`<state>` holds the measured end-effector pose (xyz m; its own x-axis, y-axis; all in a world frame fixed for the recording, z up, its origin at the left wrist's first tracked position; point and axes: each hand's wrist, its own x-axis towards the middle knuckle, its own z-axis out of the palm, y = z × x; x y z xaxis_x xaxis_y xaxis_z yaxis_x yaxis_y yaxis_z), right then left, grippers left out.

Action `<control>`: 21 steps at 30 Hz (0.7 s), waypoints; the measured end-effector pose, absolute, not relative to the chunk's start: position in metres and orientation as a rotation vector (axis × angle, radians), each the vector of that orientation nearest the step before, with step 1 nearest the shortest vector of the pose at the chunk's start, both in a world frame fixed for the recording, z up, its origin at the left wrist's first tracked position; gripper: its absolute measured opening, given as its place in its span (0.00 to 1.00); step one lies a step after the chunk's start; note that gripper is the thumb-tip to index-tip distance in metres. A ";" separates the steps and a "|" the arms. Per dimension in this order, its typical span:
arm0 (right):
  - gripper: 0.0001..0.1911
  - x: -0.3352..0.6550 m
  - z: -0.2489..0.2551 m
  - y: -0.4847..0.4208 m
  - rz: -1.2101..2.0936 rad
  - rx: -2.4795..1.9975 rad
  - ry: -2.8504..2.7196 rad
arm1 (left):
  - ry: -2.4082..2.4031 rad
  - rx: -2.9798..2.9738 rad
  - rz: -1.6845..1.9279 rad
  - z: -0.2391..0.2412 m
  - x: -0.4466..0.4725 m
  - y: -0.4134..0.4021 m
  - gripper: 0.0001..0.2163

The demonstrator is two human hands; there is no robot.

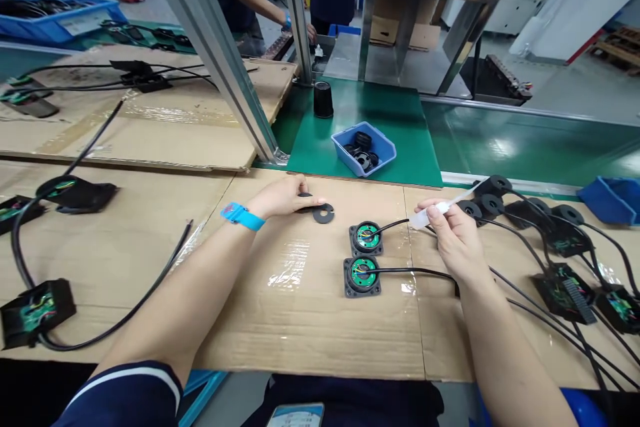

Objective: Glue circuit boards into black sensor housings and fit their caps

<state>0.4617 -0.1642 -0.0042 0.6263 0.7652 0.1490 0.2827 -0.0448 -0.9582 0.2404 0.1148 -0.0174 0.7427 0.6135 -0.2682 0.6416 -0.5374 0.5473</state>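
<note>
My left hand point(287, 196), with a blue wristband, is closed at the edge of a flat black washer point(305, 205), partly hidden by the fingers. Beside it on the cardboard lies another black washer point(324, 213) with a centre hole and a notch. In my right hand point(457, 240) is a small translucent glue bottle point(425, 217), its long thin nozzle pointing up and right. Between the hands sit two black square-flanged housings, a far one point(367, 238) and a near one point(362, 275), each with a round green circuit board, wires and a black cable running right.
A blue bin point(364, 150) of black parts and a black cup point(323, 100) stand on the green mat point(400, 120). Cabled black boxes point(565, 290) lie right; others point(37, 310) lie left. A metal post point(225, 60) rises beyond my left hand. Other people work behind.
</note>
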 end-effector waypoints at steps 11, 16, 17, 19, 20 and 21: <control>0.16 0.443 0.022 -0.177 0.791 -1.266 -0.657 | 0.431 2.257 0.470 -0.035 0.216 -0.038 0.36; 0.19 0.443 0.022 -0.178 0.664 -1.328 -0.564 | 0.424 2.251 0.516 -0.055 0.219 -0.058 0.24; 0.20 0.444 0.020 -0.178 0.629 -1.332 -0.559 | 0.413 2.233 0.527 -0.055 0.219 -0.057 0.23; 0.21 0.446 0.015 -0.178 0.593 -1.327 -0.567 | 0.358 2.198 0.555 -0.051 0.217 -0.055 0.23; 0.21 0.447 0.013 -0.178 0.589 -1.322 -0.576 | 0.324 2.190 0.575 -0.049 0.215 -0.054 0.23; 0.22 0.447 0.012 -0.178 0.588 -1.322 -0.585 | 0.290 2.190 0.593 -0.047 0.213 -0.054 0.24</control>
<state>0.4466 -0.1783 0.0117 0.7203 0.6912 0.0589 -0.0624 0.1492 -0.9868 0.2135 -0.0544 -0.0466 0.8620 0.3964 0.3158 0.0053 -0.6302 0.7764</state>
